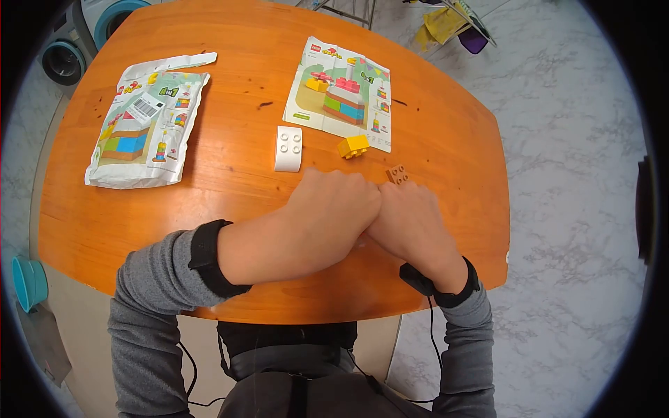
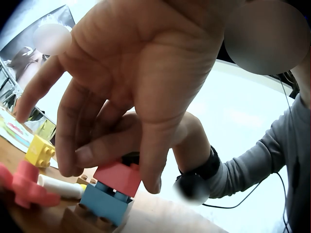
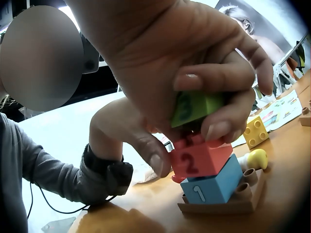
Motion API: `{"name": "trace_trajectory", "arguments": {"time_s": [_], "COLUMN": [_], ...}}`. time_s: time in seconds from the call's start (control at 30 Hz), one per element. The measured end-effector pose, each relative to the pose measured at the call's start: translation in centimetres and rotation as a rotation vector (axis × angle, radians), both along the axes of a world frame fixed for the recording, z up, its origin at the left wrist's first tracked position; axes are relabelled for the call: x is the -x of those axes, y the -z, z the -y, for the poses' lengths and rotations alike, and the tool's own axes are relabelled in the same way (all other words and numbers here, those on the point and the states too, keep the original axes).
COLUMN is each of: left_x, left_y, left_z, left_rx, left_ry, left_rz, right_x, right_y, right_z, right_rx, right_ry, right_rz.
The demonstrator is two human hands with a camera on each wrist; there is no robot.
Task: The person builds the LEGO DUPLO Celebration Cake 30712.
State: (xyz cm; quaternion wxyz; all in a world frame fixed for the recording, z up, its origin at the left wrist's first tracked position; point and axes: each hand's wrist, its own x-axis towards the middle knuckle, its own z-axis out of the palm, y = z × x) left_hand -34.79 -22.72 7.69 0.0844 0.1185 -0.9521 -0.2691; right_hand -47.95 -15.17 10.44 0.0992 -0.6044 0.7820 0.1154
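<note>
Both hands meet over a small stack near the table's front; in the head view they hide most of it. My right hand (image 1: 412, 224) grips a green brick (image 3: 194, 109) marked 3, close over a red brick (image 3: 206, 160) marked 2. The thumb of my left hand (image 1: 324, 216) lies along the red brick's side, its fingers on the far side, holding it. Under the red brick is a blue brick (image 3: 211, 184) marked 1, seated on a brown plate (image 3: 221, 208) with bare studs. Beside the stack lie a white cylinder (image 2: 65, 188) and a red cross-shaped piece (image 2: 28, 184).
Beyond the hands are a white curved brick (image 1: 288, 150), a yellow brick (image 1: 353, 146) and a brown studded piece (image 1: 398, 174). An instruction sheet (image 1: 334, 90) lies at the back, and a printed white package (image 1: 150, 129) rests at the left.
</note>
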Motion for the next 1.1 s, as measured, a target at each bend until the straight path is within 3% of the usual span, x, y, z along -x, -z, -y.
{"name": "trace_trajectory", "arguments": {"time_s": [0.17, 0.3, 0.37, 0.5, 0.57, 0.6, 0.67, 0.87, 0.97, 1.1], "left_x": [0.0, 0.2, 0.1, 0.5, 0.7, 0.7, 0.8, 1.1, 1.1, 0.9], "left_y": [0.0, 0.7, 0.6, 1.0, 1.3, 1.5, 1.3, 0.5, -0.2, -0.9], "left_z": [-0.2, -0.4, -0.4, -0.1, 0.1, 0.0, -0.1, 0.4, 1.1, 1.5], "left_rx": [0.046, 0.048, 0.047, -0.042, -0.058, -0.076, -0.071, -0.033, -0.014, -0.015], "left_ry": [0.023, -0.003, 0.003, -0.019, -0.010, -0.006, -0.019, -0.009, 0.006, 0.045], "left_rz": [0.032, -0.007, -0.010, -0.016, -0.009, -0.008, 0.009, 0.127, 0.181, 0.207], "right_x": [1.4, 2.3, 2.7, 5.0, 5.8, 6.1, 6.5, 6.8, 6.8, 6.5], "right_y": [0.5, -0.9, -2.1, -0.5, 0.0, 0.3, 0.7, 0.7, 0.4, 0.0], "right_z": [-0.7, -0.8, -0.9, -1.7, -1.7, -1.9, -2.2, -2.7, -2.8, -2.5], "right_rx": [0.046, 0.006, -0.087, -0.085, -0.182, -0.187, -0.101, -0.107, -0.090, -0.068], "right_ry": [-0.149, -0.065, 0.152, 0.076, 0.216, 0.217, 0.222, 0.361, 0.200, 0.283], "right_rz": [0.140, 0.263, 0.613, 0.815, 1.143, 1.146, 1.391, 1.534, 1.532, 1.538]}}
